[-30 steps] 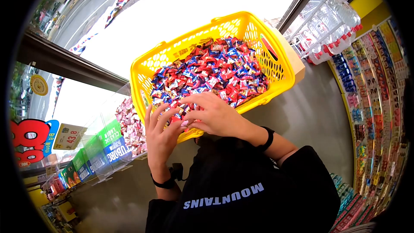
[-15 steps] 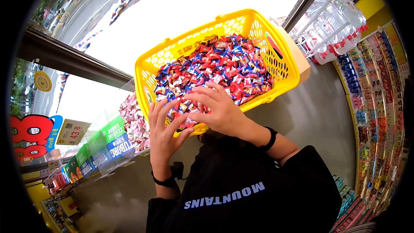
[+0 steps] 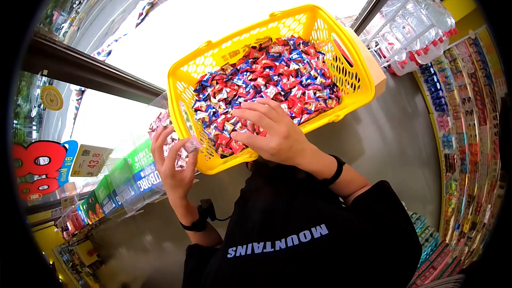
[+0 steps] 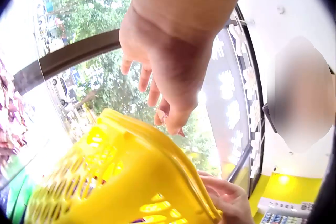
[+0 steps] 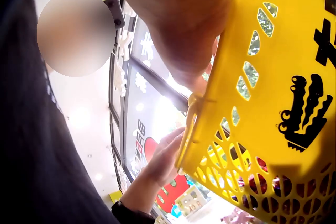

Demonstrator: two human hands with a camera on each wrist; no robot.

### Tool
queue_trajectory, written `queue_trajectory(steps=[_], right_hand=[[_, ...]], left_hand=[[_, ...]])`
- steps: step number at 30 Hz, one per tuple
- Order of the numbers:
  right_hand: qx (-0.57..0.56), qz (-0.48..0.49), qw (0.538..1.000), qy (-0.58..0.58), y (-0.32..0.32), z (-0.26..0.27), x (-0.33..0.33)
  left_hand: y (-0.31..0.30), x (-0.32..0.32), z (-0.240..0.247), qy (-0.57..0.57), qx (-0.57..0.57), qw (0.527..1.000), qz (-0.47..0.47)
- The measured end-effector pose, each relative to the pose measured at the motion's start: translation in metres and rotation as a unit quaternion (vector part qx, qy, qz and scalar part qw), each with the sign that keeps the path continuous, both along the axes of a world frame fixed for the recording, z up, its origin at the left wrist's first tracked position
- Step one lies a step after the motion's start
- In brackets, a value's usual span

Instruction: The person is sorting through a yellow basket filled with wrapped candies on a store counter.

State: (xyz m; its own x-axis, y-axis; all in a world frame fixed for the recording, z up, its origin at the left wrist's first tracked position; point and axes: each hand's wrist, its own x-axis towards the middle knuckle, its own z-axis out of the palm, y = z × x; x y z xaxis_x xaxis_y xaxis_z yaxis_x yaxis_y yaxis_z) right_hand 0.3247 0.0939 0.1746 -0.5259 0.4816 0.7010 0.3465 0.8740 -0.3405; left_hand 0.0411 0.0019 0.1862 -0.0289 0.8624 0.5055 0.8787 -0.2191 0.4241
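Note:
A yellow shopping basket (image 3: 217, 167) holds a heap of red and blue wrapped candies (image 3: 266, 81). Just outside its left corner, my left hand (image 3: 174, 178) pinches a pink wrapped candy (image 3: 192, 144) between thumb and fingers. In the left wrist view, a bit of pink wrapper shows at the fingertips. Behind that hand lies a pile of pink wrapped candies (image 3: 160, 121). My right hand (image 3: 280, 137) reaches over the near rim, its relaxed fingers spread above the red and blue candies, with nothing seen in them.
The basket stands on a cardboard box (image 3: 376, 77) by a glass door. Green and blue beer cartons (image 3: 144, 168) line the left side behind a clear panel. Bottled water (image 3: 421, 37) and stocked shelves (image 3: 458, 128) stand at right.
My left hand has moved left, from over the basket's near corner to outside it, with the pink candy. The right hand has stayed over the basket, and the hands are now farther apart.

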Motion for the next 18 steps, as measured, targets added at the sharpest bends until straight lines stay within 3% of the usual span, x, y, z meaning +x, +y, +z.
queue_trajectory(steps=[3, 6, 11, 18], right_hand=[[0.000, -0.007, 1.000, -0.025, -0.001, -0.002, 0.000], [-0.005, -0.013, 0.999, -0.040, -0.001, -0.003, -0.002], [-0.027, -0.012, 0.998, -0.054, 0.000, 0.001, -0.003], [-0.036, 0.000, 0.997, -0.062, 0.002, -0.002, -0.004]], left_hand=[[-0.014, -0.040, -0.021, -0.032, 0.033, 0.990, 0.131], [-0.030, -0.083, -0.070, 0.004, -0.035, 0.976, 0.214], [-0.055, -0.115, -0.156, 0.060, -0.122, 0.967, 0.216], [-0.047, -0.100, -0.138, 0.054, -0.118, 0.963, 0.235]])
